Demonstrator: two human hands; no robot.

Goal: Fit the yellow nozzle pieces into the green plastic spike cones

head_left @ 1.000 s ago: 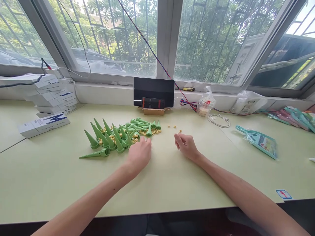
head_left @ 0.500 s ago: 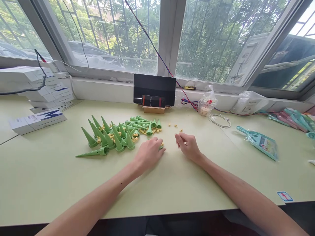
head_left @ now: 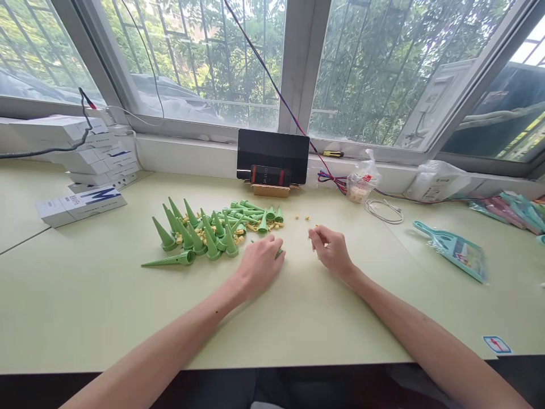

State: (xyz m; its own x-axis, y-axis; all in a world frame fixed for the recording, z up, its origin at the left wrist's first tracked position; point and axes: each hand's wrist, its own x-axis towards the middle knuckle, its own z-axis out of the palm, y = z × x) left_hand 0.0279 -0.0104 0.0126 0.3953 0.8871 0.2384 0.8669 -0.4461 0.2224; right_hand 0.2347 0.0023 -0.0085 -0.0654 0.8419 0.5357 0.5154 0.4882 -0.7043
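My left hand (head_left: 263, 261) is closed around a green plastic spike (head_left: 279, 253), mostly hidden under the fingers, with only its end showing by the thumb. Across a short gap, my right hand (head_left: 332, 250) has thumb and fingers pinched together, and what they may hold is too small to make out. Just behind its fingertips a bit of yellow shows. Small yellow pieces (head_left: 307, 218) lie beyond that hand. To the left, many hollow green spikes (head_left: 212, 241) stand or lie in a cluster with yellow pieces among them. One green spike (head_left: 170, 260) lies on its side in front.
A phone (head_left: 270, 176) leans against a dark tablet (head_left: 272, 153) at the back of the table (head_left: 298, 329). White boxes (head_left: 80, 207) are stacked at left. A coiled white cable (head_left: 383, 210), a wrapped cup (head_left: 361, 182) and a teal dustpan (head_left: 451, 250) are at right.
The view has shifted slightly, so the scene sits a little further right. The yellow piece beside the left thumb no longer shows. Both hands stay in nearly the same places.
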